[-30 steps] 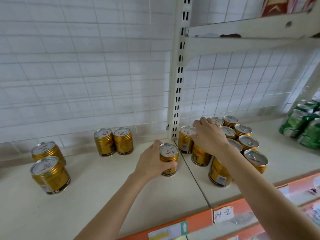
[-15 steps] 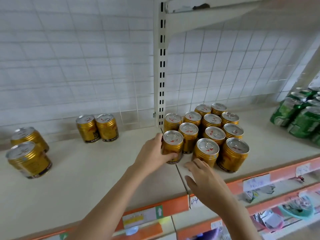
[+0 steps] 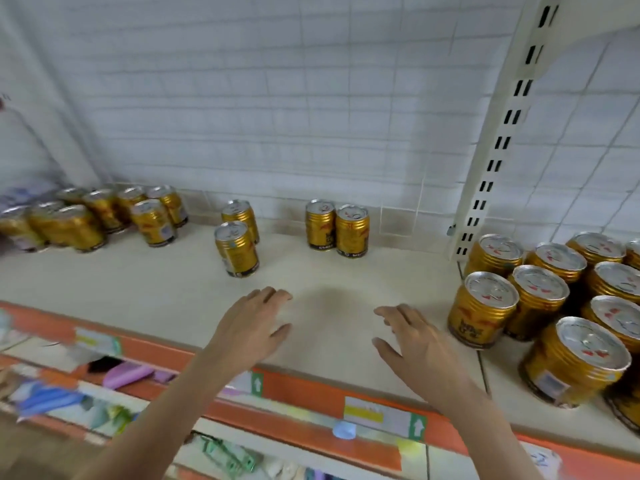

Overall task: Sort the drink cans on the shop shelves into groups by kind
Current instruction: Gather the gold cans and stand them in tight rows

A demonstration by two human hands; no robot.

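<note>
Short, ribbed gold metal drink cans with silver pull-tab lids are stood upright on the cream shelf point(image 3: 166, 282). A pair of cans point(image 3: 336, 229) is seen at the back wall, two single cans point(image 3: 237, 248) left of it, a blurred cluster point(image 3: 86, 216) far left, and a packed group point(image 3: 554, 306) right of the slotted white upright point(image 3: 498, 140). Nothing is grasped: the left hand point(image 3: 251, 327) and right hand point(image 3: 414, 339) are held released, fingers spread, over bare shelf.

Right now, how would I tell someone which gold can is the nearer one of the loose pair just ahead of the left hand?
Start at the white slotted upright and go left along the cream shelf, past the two touching gold cans. The next pair stands one behind the other; yours is the front can, nearest the left hand.
</note>
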